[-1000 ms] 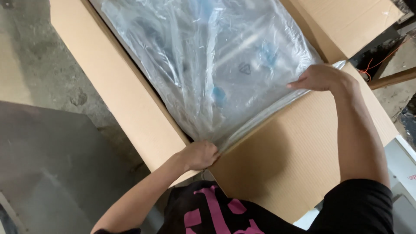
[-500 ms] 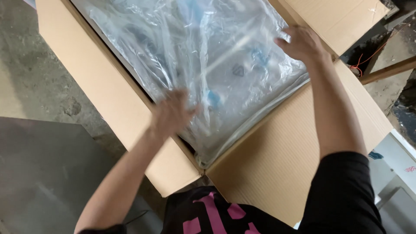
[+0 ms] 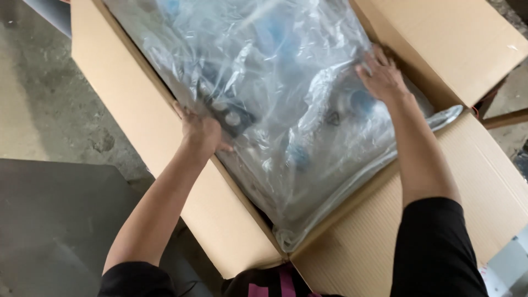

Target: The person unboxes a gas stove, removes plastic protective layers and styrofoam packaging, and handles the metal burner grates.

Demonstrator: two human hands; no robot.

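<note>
A large open cardboard box (image 3: 137, 132) holds a bulky item wrapped in a clear plastic bag (image 3: 275, 82), with blue and dark parts showing dimly through the film. My left hand (image 3: 201, 129) grips the bag's left edge where it meets the box wall, fingers curled into the plastic. My right hand (image 3: 382, 74) presses flat on the bag's right side near the far flap, fingers spread. The bag's lower corner (image 3: 286, 242) sticks out toward me over the box corner.
Box flaps lie open: one at the upper right (image 3: 456, 49), one at the lower right (image 3: 396, 236). A concrete floor (image 3: 38, 93) lies to the left. A dark grey sheet (image 3: 55, 220) covers the floor at lower left.
Both hands have moved up from the bag's near corner onto its sides, the left to the left edge, the right toward the far flap. The bag has shifted in the box.
</note>
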